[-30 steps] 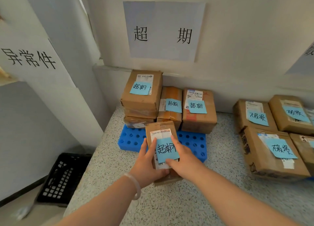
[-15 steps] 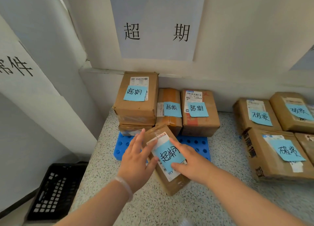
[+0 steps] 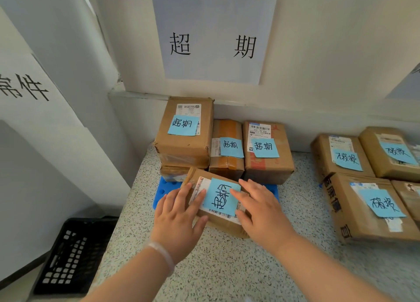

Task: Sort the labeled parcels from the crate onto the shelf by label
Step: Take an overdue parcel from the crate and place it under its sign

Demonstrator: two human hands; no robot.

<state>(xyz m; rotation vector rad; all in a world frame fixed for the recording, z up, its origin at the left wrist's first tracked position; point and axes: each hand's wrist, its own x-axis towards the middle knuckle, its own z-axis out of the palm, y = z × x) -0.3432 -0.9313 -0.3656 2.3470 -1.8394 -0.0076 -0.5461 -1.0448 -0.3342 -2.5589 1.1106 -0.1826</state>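
A small brown parcel [image 3: 223, 223] with a blue 超期 note lies flat, turned sideways, on the speckled shelf [image 3: 227, 267], partly over a blue foam pad [image 3: 167, 188]. My left hand [image 3: 177, 220] rests on its left end with fingers straight. My right hand [image 3: 261, 213] lies on its right end, fingers extended over the top. Behind it stand three parcels with 超期 notes: a stacked one [image 3: 186, 151], a narrow taped one [image 3: 227, 167] and a wider one [image 3: 268, 165], under the wall sign 超期 [image 3: 213, 24].
To the right sit several parcels with blue 破损 notes [image 3: 368, 229]. A black plastic crate [image 3: 72, 256] stands on the floor at the lower left. A white panel with a partly seen sign [image 3: 25, 88] slants along the left side.
The parcel went from upright in both hands to lying flat and sideways on the shelf in front of the other parcels. Both hands now lie on top of it with fingers straightened.
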